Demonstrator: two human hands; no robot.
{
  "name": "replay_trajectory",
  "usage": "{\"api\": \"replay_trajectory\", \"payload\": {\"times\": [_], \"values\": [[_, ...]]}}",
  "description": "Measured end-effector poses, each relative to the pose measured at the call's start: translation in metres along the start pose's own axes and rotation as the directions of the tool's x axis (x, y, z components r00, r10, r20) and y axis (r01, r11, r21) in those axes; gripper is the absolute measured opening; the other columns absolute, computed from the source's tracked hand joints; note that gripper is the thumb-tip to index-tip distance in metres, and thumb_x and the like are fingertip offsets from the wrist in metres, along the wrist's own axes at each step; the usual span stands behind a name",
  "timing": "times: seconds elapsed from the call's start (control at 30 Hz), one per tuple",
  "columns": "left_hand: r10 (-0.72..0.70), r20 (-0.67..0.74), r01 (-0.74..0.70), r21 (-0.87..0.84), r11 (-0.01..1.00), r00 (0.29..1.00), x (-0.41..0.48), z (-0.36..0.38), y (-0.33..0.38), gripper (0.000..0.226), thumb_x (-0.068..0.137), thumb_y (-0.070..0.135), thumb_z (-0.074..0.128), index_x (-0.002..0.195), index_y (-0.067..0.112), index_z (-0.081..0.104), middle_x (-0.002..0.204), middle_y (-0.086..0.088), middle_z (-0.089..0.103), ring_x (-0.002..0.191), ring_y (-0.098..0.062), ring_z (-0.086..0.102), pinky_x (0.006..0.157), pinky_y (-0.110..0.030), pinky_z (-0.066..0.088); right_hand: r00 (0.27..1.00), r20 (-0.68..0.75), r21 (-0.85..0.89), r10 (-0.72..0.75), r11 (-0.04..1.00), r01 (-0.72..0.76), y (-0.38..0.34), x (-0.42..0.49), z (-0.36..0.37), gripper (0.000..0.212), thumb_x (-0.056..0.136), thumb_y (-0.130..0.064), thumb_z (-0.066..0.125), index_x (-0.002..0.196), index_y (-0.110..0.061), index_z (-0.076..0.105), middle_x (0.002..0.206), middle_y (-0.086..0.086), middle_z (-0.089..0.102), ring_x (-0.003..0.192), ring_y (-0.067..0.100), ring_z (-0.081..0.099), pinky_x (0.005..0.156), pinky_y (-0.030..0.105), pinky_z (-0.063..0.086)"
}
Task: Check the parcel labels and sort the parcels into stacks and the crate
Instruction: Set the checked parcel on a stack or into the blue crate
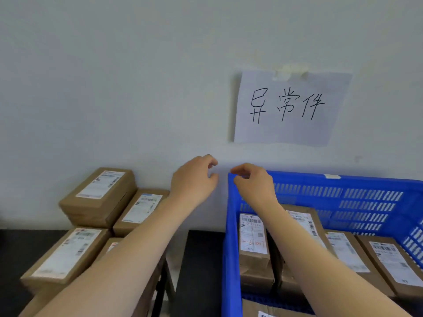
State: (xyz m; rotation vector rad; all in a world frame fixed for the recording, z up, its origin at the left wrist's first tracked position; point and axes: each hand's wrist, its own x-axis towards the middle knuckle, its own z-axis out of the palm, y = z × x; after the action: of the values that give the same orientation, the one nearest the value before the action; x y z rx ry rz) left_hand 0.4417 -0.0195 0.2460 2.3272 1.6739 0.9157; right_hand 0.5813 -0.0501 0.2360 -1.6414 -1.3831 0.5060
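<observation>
Now apparently between parcels [253, 234], holding nothing in loosely curled left hand [194, 177] or right hand [254, 181], by the blue crate [343, 179] holding parcels; stacks [98, 195] at left. Next likely means fetching another and reading its label.

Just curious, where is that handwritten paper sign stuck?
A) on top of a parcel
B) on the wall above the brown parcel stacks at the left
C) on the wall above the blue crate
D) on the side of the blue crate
C: the paper sign is taped to the wall straight above the blue crate, well to the right of the parcel stacks.
</observation>
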Motion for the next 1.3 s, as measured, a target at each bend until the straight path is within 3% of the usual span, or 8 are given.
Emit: {"api": "replay_trajectory", "payload": {"times": [0.17,0.33,0.47,0.67,0.87,0.97,1.1,1.3], "values": [[-0.032,-0.056,0.032,0.005,0.999,0.998,-0.04,-0.065,-0.09,0.029,0.094,0.027,0.051,0.122,0.031,0.054,0.123,0.013,0.057,0.107,-0.008,0.055,0.078,-0.024,0.04,0.994,0.083,0.052,-0.07,0.996,0.066,-0.058,-0.04,0.08,0.027,0.086,-0.01,0.052,0.101,-0.027,0.067,0.105,-0.006,0.062,0.094,0.009,0.057,0.075,0.026,0.047],[-0.124,-0.085,0.126,0.018,0.992,0.989,-0.089,-0.122,-0.18,0.028,0.093,0.028,0.052,0.12,0.032,0.057,0.121,0.015,0.058,0.11,-0.006,0.054,0.081,-0.023,0.039,0.974,0.188,0.127,-0.128,0.986,0.105,-0.112,-0.077,0.173,0.027,0.085,-0.007,0.051,0.095,-0.026,0.068,0.092,-0.013,0.062,0.091,0.008,0.058,0.073,0.022,0.046],[-0.186,-0.06,0.189,0.053,0.981,0.981,-0.124,-0.156,-0.243,0.029,0.094,0.028,0.051,0.123,0.032,0.055,0.124,0.016,0.057,0.111,-0.006,0.053,0.08,-0.022,0.038,0.956,0.26,0.189,-0.139,0.978,0.091,-0.141,-0.103,0.237,0.027,0.087,-0.009,0.051,0.098,-0.027,0.067,0.1,-0.011,0.065,0.094,0.006,0.059,0.072,0.02,0.046],[-0.315,-0.07,0.32,0.075,0.944,0.946,-0.171,-0.195,-0.327,0.032,0.095,0.029,0.051,0.127,0.032,0.053,0.126,0.017,0.055,0.114,-0.003,0.052,0.088,-0.022,0.04,0.901,0.388,0.163,-0.196,0.976,0.142,-0.178,-0.134,0.324,0.028,0.091,-0.009,0.052,0.108,-0.024,0.068,0.105,-0.013,0.062,0.097,0.001,0.054,0.068,0.006,0.036],[-0.411,-0.08,0.417,0.082,0.905,0.908,-0.198,-0.21,-0.396,0.031,0.095,0.027,0.051,0.126,0.03,0.054,0.125,0.012,0.056,0.112,-0.005,0.053,0.09,-0.023,0.043,0.842,0.502,0.142,-0.195,0.98,0.142,-0.206,-0.146,0.394,0.027,0.09,-0.009,0.052,0.106,-0.025,0.068,0.098,-0.011,0.059,0.091,0.003,0.053,0.069,0.012,0.037],[-0.447,-0.064,0.451,0.109,0.886,0.892,-0.202,-0.213,-0.432,0.033,0.095,0.027,0.052,0.128,0.03,0.052,0.129,0.012,0.054,0.115,-0.004,0.051,0.088,-0.019,0.038,0.816,0.547,0.146,-0.188,0.981,0.128,-0.215,-0.143,0.431,0.028,0.09,-0.008,0.052,0.105,-0.024,0.068,0.1,-0.009,0.06,0.096,0.007,0.054,0.077,0.017,0.04],[-0.461,-0.051,0.463,0.116,0.879,0.886,-0.193,-0.217,-0.47,0.043,0.095,0.027,0.054,0.136,0.029,0.045,0.137,0.01,0.049,0.121,-0.006,0.049,0.095,-0.023,0.041,0.785,0.595,0.157,-0.17,0.983,0.094,-0.222,-0.133,0.474,0.027,0.09,-0.008,0.052,0.106,-0.024,0.066,0.107,-0.006,0.062,0.098,0.008,0.055,0.083,0.022,0.046],[-0.486,-0.007,0.48,0.17,0.861,0.874,-0.162,-0.218,-0.541,0.045,0.096,0.03,0.052,0.139,0.029,0.041,0.145,0.007,0.039,0.128,-0.01,0.041,0.099,-0.025,0.038,0.748,0.649,0.134,-0.138,0.989,0.066,-0.232,-0.101,0.541,0.025,0.089,-0.009,0.053,0.103,-0.026,0.065,0.107,-0.007,0.062,0.098,0.008,0.056,0.079,0.019,0.042]]}}
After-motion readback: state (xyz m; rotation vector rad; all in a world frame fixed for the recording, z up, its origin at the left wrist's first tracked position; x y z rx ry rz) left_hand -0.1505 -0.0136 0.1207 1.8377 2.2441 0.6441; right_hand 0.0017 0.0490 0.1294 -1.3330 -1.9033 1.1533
